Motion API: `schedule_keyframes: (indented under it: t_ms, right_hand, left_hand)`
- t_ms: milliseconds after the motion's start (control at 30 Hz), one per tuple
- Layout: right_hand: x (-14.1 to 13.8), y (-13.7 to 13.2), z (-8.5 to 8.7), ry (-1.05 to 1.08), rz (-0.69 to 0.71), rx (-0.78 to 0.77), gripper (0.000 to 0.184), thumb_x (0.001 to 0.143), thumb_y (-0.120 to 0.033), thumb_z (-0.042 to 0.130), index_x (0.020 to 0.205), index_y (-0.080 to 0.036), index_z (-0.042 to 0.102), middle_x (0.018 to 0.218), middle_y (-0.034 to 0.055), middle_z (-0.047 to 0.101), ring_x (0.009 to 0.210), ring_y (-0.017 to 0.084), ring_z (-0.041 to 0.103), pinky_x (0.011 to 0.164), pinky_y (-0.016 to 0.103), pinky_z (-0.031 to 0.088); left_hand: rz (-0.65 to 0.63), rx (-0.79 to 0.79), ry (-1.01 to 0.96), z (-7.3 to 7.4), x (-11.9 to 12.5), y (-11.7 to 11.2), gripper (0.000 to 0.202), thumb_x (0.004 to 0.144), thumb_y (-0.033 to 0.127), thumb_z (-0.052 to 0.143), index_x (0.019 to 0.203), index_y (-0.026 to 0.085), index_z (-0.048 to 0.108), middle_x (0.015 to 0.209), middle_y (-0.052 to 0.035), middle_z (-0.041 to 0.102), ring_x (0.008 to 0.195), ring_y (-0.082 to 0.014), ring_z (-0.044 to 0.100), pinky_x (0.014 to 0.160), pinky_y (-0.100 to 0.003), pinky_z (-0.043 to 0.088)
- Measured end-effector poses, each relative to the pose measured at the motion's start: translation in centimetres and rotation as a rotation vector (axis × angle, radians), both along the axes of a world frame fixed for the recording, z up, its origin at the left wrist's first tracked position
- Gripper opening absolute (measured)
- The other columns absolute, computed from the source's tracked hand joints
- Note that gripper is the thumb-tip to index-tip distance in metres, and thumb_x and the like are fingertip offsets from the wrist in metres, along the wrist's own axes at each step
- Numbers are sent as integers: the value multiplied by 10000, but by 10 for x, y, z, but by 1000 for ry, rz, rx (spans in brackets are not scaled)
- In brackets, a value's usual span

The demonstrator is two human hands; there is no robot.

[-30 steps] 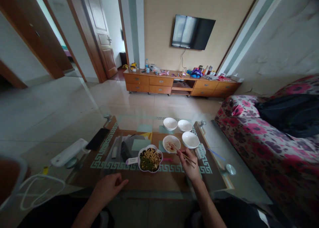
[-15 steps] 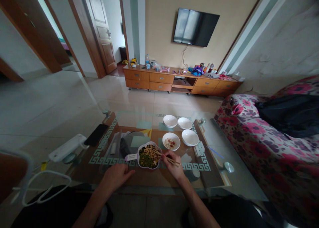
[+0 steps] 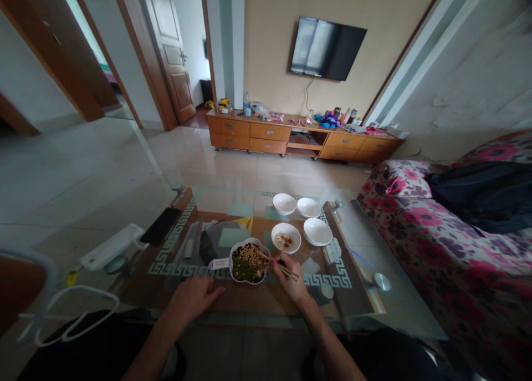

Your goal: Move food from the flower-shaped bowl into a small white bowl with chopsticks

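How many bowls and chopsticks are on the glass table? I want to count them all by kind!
Round white bowls: 4
Flower-shaped bowl of beans: 1
Chopsticks in the right hand: 2
Total: 7

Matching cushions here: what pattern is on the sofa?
The sofa has pink and purple flowers; head view.

Bare L hand point(image 3: 193, 299) & R hand point(image 3: 291, 281), bare forearms point(image 3: 155, 334). Black trousers or shorts point(image 3: 83, 342), can't tell which, w/ small white patch point(image 3: 174, 364) by L thigh.
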State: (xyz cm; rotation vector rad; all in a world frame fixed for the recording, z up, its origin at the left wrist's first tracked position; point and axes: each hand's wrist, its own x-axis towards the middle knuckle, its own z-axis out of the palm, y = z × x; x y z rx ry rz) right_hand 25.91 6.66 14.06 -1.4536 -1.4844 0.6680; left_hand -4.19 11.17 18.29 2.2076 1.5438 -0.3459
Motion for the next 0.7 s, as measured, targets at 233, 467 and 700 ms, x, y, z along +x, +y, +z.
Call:
schedule_keyframes:
  t_ms: [233, 467, 700]
  right_hand:
    - [35, -8, 23, 53, -195, 75, 407, 1042, -587, 611, 843, -235, 659, 762, 50, 761, 683, 216, 702, 653, 301, 540]
    - [69, 1, 41, 18, -286, 103, 461, 1002, -666, 632, 827, -240, 654, 755, 41, 771, 648, 201, 692, 620, 291, 532]
    - [59, 34, 66, -7, -18, 133, 354, 968, -523, 682, 767, -235, 636, 710, 23, 728, 634, 190, 667, 600, 286, 515]
  left_hand:
    - [7, -113, -96, 2, -22, -5, 468, 1009, 567, 490, 801, 230, 738, 882, -104, 802, 925, -320, 773, 763, -371, 474]
    - [-169, -265, -331, 17, -7, -27, 249, 898, 476, 651, 955, 282, 795, 915, -20, 821, 869, -252, 759, 740, -326, 482]
    - [-243, 124, -436, 50, 7, 40, 273, 958, 471, 610, 1001, 259, 777, 935, -33, 802, 871, -227, 739, 846, -328, 531]
